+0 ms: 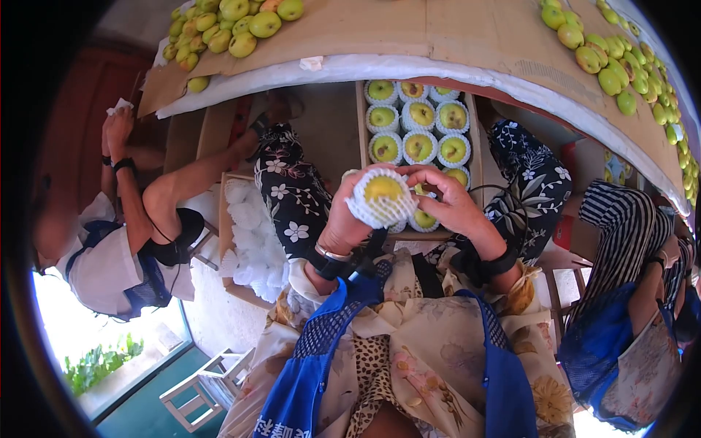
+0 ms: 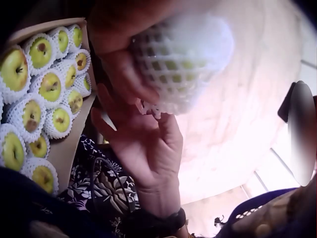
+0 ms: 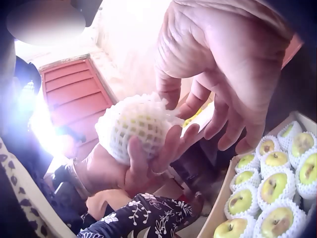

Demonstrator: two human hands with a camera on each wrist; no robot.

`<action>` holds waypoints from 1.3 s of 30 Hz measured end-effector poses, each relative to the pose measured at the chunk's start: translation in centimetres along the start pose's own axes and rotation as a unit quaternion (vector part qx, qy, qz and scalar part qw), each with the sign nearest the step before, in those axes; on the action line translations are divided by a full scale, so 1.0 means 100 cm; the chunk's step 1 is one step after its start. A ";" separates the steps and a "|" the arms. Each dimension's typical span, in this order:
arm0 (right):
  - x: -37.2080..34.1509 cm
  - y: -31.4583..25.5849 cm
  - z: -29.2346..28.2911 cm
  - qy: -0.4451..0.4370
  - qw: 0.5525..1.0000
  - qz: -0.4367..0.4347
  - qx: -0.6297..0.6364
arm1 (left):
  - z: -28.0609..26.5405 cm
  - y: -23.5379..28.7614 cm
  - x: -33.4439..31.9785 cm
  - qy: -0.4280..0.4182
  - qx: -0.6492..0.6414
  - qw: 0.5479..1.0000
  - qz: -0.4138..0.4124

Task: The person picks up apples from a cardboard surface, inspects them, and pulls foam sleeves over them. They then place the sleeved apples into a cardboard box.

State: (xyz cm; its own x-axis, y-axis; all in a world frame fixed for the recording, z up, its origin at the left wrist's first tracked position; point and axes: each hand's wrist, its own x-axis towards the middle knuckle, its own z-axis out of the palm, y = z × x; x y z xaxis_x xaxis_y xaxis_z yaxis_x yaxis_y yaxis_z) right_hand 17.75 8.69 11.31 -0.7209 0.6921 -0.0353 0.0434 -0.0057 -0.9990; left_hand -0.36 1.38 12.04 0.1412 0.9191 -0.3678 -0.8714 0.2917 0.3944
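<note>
My left hand [image 1: 343,223] holds a yellow-green apple [image 1: 384,189] in a white foam net sleeve [image 1: 380,214], raised in front of my lap. In the right wrist view the fingers of that hand curl round the netted apple from below. My right hand [image 1: 454,203] is beside it, thumb and forefinger pinching the loose edge of the sleeve [image 3: 133,126]. Its other fingers are loosely bent and spread. Just beyond both hands stands a cardboard box [image 1: 361,135] with rows of netted apples [image 1: 419,148], some with brown patches.
Above the box runs a cardboard-covered table [image 1: 380,36] with apple piles [image 1: 219,25] at left and right. At my left a carton [image 1: 232,281] holds white foam nets [image 1: 255,233]. One person [image 1: 131,241] sits to the left, another in striped trousers [image 1: 621,226] to the right.
</note>
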 end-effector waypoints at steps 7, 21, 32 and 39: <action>-0.001 -0.010 0.016 0.042 0.986 -0.096 -0.127 | -0.014 -0.002 0.002 0.103 -0.023 0.994 -0.006; 0.007 -0.004 0.028 0.095 0.940 -0.166 -0.283 | -0.018 -0.008 0.001 0.145 0.005 0.987 0.066; -0.016 -0.007 0.027 -0.005 0.954 -0.133 -0.269 | -0.010 0.002 -0.001 0.045 -0.101 0.989 0.097; -0.007 -0.013 0.033 0.156 0.975 -0.107 -0.112 | 0.004 -0.007 0.002 0.082 0.006 0.993 0.085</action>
State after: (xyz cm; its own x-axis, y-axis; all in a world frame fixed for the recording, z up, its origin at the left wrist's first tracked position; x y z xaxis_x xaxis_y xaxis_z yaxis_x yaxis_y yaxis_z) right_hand 15.85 5.84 12.59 -0.4858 0.8462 0.2188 0.0897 0.2973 -0.9506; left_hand 0.43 1.46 12.07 -0.0869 0.8998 -0.4275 -0.8707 0.1399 0.4714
